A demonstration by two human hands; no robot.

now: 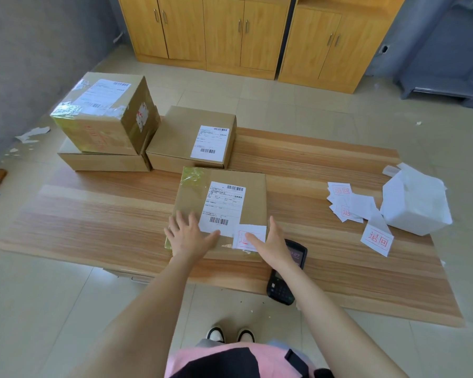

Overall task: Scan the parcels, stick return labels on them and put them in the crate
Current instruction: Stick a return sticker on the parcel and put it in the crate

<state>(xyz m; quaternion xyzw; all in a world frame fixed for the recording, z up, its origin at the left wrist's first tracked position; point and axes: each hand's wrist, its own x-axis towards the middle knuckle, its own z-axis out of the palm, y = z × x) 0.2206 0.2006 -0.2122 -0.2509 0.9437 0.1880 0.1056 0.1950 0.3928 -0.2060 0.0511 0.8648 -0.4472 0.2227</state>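
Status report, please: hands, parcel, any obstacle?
Left hand and right hand open, flat on parcel. Right fingers press return label at its near corner. Scanner lies beside, nothing blocks.

L grip (189, 236): flat, palm down, fingers spread | R grip (273, 245): flat, fingers straight | both stretched fwd

My left hand (187, 237) lay flat on the near parcel (254, 197). My right hand (271, 246) pressed straight fingers on a return label (242, 238) at its near right corner. The scanner (280, 290) lay at the table's (107, 227) near edge, partly under my right wrist. Loose labels (350, 203) lay to the right.
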